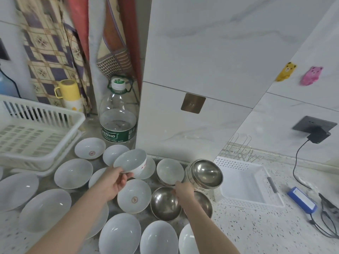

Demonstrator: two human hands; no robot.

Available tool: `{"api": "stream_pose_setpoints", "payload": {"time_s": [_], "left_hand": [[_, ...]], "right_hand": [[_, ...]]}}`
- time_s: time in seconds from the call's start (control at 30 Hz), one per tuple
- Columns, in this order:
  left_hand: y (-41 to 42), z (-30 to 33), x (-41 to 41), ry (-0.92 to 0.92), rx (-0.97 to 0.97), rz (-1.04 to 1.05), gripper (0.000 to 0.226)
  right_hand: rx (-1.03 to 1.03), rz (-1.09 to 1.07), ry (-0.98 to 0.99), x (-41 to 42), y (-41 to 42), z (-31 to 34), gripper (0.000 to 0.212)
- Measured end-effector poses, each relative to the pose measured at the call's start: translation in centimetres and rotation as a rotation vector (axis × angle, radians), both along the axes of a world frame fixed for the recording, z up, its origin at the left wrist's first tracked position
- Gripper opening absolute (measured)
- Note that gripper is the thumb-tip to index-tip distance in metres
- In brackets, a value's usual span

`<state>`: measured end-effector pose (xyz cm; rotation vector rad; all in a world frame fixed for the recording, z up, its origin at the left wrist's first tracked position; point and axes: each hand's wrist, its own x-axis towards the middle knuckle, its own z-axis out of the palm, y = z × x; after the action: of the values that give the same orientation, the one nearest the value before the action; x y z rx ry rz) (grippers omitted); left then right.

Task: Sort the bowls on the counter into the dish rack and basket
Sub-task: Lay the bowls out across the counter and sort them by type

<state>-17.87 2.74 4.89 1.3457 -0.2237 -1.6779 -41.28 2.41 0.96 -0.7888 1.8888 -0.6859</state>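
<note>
The left hand [114, 182] lifts a white bowl [131, 162] by its rim. The right hand [184, 189] pinches a steel bowl's [165, 203] edge. The dish rack [36, 132] at left and the basket [245, 182] at right hold nothing.

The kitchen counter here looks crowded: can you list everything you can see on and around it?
White bowls: over a dozen, white, spread over the counter's left and middle.
Held bowl: one, white with red marks, lifted in the left hand.
Steel bowls: about four, silver, right of the white ones.
Dish rack: one, white, far left.
Basket: one, white, right of the steel bowls.
Water bottle: one, clear with green label, at the back.
Flask: one, yellow and white, behind the rack.
Charger: one, black, in the wall socket.
Bear clips: two, yellow and pink, on the wall.
Left hand: grip on the held bowl.
Right hand: over the steel bowls.
</note>
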Motion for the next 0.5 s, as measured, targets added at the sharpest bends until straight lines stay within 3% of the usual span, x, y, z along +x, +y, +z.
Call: {"api": "stream_pose_setpoints", "payload": {"time_s": [0.1,0.27,0.5], "left_hand": [[1.1,0.4,0.6,-0.012,-0.012,0.029,0.023],[2.5,0.2,1.0,-0.007,-0.013,0.023,0.023],[4.2,-0.4,1.6,-0.062,-0.021,0.011,0.024]], "right_hand": [[0.031,-0.004,0.052,0.9,-0.9,-0.6,0.030],[0.031,-0.045,0.092,1.7,-1.5,-1.0,0.009],[-0.018,-0.073,0.101,1.9,-2.6,-0.9,0.010]]}}
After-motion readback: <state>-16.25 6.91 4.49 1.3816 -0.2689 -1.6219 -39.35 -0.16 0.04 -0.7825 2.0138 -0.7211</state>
